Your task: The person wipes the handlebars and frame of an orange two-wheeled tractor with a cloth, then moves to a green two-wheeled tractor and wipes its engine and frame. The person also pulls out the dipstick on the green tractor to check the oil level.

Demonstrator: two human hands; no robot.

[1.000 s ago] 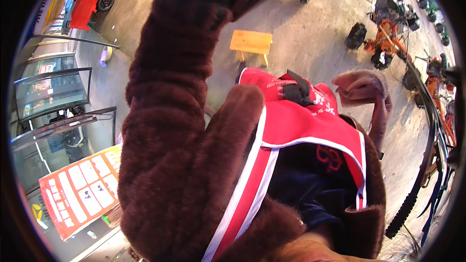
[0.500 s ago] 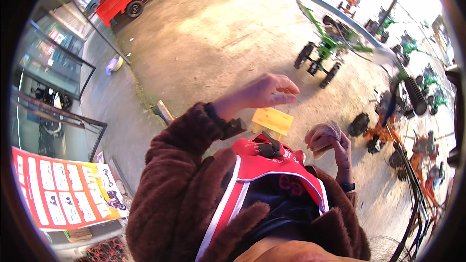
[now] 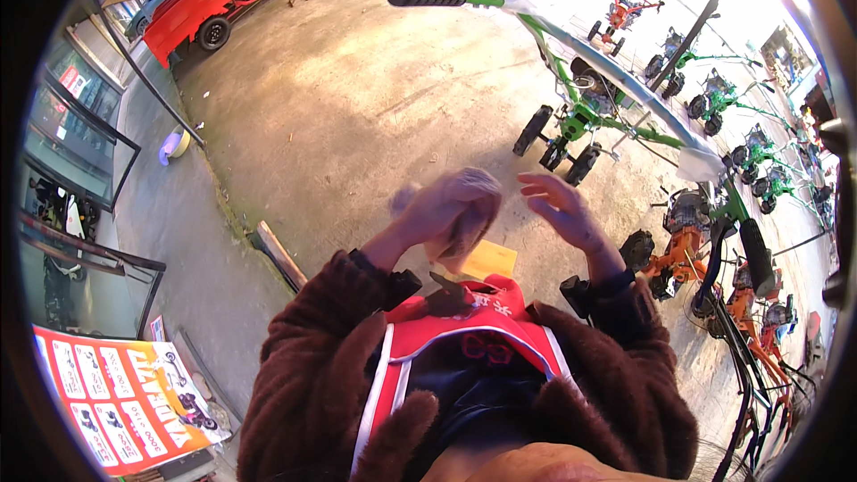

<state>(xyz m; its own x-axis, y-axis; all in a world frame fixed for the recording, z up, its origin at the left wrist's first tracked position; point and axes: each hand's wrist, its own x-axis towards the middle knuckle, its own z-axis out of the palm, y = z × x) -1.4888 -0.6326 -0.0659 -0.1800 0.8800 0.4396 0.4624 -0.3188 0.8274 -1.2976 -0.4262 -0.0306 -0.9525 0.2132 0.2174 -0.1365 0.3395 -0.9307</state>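
Note:
My left hand (image 3: pixel 436 211), somewhat blurred, is closed on a greyish-brown cloth (image 3: pixel 471 234) that hangs below its fingers. To its right, my right hand (image 3: pixel 564 212) is raised and empty, with fingers stretched toward the left one. A small gap separates the two hands. Below them, partly hidden by the cloth and my red apron (image 3: pixel 486 303), is a yellow stool (image 3: pixel 491 259). Ahead and to the right stands a green walking tiller (image 3: pixel 571 123); its long handlebar (image 3: pixel 625 61) with black grips crosses the view beyond my hands.
Orange tillers (image 3: pixel 686 245) stand close on my right, with several more green ones (image 3: pixel 710 107) farther back. A red cargo tricycle (image 3: pixel 223 0) is parked at the far left. Glass doors (image 3: pixel 76 147), a wooden plank (image 3: pixel 281 254) and a printed poster (image 3: pixel 134 393) line the left side.
The cloth has passed from my right hand to my left. My left hand has moved left and nearer; my right hand has risen and opened.

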